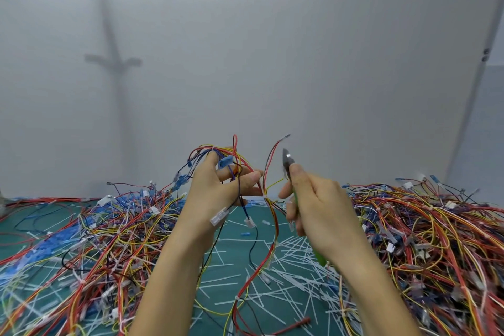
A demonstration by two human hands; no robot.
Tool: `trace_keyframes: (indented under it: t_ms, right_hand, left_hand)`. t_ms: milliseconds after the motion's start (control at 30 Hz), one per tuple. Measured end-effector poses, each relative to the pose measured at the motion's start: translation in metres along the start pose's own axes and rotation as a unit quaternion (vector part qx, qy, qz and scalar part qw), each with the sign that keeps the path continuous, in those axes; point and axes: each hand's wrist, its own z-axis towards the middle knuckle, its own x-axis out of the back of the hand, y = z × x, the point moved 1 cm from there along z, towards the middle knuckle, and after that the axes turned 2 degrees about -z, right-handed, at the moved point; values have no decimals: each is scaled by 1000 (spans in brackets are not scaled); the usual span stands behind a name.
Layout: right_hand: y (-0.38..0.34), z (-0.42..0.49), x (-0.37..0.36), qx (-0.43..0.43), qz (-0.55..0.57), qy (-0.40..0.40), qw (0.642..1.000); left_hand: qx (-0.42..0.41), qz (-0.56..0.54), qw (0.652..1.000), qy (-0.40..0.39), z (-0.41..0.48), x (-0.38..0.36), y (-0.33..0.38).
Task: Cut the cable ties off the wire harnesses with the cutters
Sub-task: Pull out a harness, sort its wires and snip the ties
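A wire harness [273, 222] is gripped in the left hand [215, 194], cutters [287, 162] in the right hand [319, 207]. Cut ties [297, 251] are strewn over the green worktop [237, 230].

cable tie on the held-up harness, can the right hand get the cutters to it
Probably yes: the cable tie on the harness sits past the left hand, with open air between it and the cutters in the right hand.

A wire pile [90, 240] blocks the table [234, 251] at 9 o'clock, a second pile [436, 240] at 3 o'clock; the 6 o'clock lane between carries only flat cut ties [297, 264].
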Motion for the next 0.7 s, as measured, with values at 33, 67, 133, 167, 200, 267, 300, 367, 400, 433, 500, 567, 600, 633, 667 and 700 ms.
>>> trace_keyframes:
  t_ms: [33,67,133,167,200,267,300,367,400,433,500,567,600,633,667,700]
  right_hand:
    - [0,0,2,-2,13,4,1000]
    - [1,0,4,-5,26,-2,1000]
    - [2,-1,6,-13,49,-26,998]
    - [2,-1,6,-16,51,-35,998]
    - [2,-1,5,-18,48,-39,998]
    - [1,-2,2,-17,39,-46,998]
    - [0,-3,1,-14,29,-53,998]
    - [-1,-4,-2,-5,-10,-60,998]
    - [-1,-4,-3,0,-37,-51,998]
    - [0,-4,-3,4,-64,-36,997]
    - [0,-4,-5,10,-109,-4,994]
    - [0,-4,-8,20,-138,25,990]
    - [1,-3,-8,24,-141,41,989]
    - [3,-3,-8,26,-135,57,989]
    - [4,-2,-7,26,-125,67,990]
    - [5,-2,-6,24,-114,73,991]
  left_hand:
    - [-1,2,1000,0,0,0,0]
    - [-3,0,1000,1,-1,0,1]
    - [-7,9,1000,5,-1,0,1]
    - [-11,24,1000,8,-2,0,2]
    - [-14,38,999,13,-2,-1,2]
    - [-18,47,998,23,-3,-2,2]
    - [-17,46,998,28,-3,-2,1]
    - [-10,46,999,25,-3,-4,0]
    - [-6,46,999,16,-3,-5,0]
    - [-1,42,999,4,-4,-6,0]
    - [8,17,999,-40,-5,-7,0]
    - [12,-16,994,-105,-8,-7,0]
    - [12,-38,990,-137,-10,-6,1]
    - [14,-68,985,-159,-11,-4,2]
    - [22,-101,980,-170,-12,-1,3]
    - [33,-128,975,-177,-12,2,4]
